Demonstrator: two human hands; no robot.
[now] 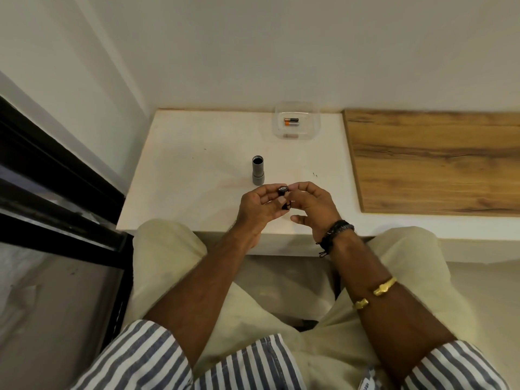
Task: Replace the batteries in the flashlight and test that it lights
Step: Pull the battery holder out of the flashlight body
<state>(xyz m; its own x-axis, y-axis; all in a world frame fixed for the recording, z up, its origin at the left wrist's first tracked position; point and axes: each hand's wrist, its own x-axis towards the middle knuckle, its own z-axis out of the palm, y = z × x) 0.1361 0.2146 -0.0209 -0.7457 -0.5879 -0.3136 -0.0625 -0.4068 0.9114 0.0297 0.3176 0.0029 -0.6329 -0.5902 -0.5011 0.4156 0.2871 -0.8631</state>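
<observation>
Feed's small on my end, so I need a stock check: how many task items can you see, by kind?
Flashlight body, standing open on the table: 1
Batteries in the clear tub: 2
Small dark part held in the left hand, right hand fingers at it: 1
Total: 4

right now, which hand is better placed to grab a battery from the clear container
Right. The right hand has loose, open fingers and sits on the same side as the clear container holding the batteries. The left hand is pinching the small black flashlight part.
</observation>
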